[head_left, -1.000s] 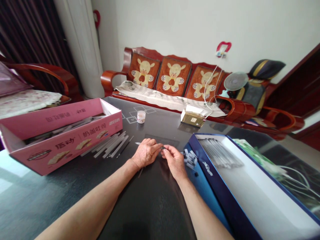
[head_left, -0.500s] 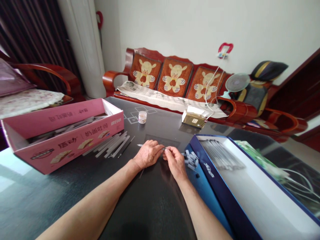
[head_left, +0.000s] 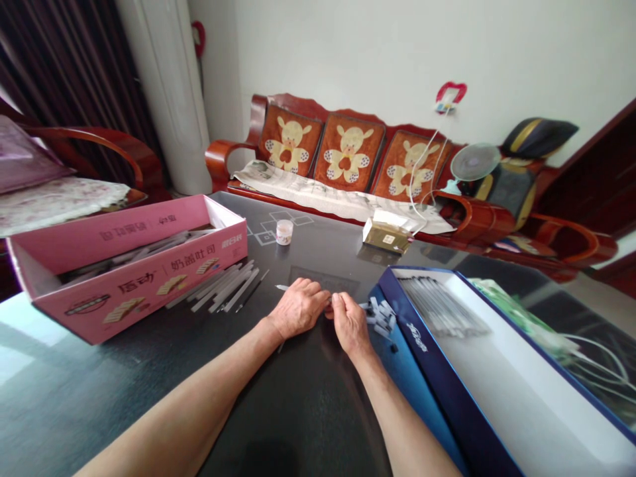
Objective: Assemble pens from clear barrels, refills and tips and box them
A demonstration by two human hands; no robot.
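Head view: hands pinch a pen between pink box and blue box, both holding pens.

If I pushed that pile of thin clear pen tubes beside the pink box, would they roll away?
Probably yes: the clear pen tubes look round and lie loose on the glossy black table, so they'd likely roll or scatter. They lie straight, so they seem stiff, and probably light.
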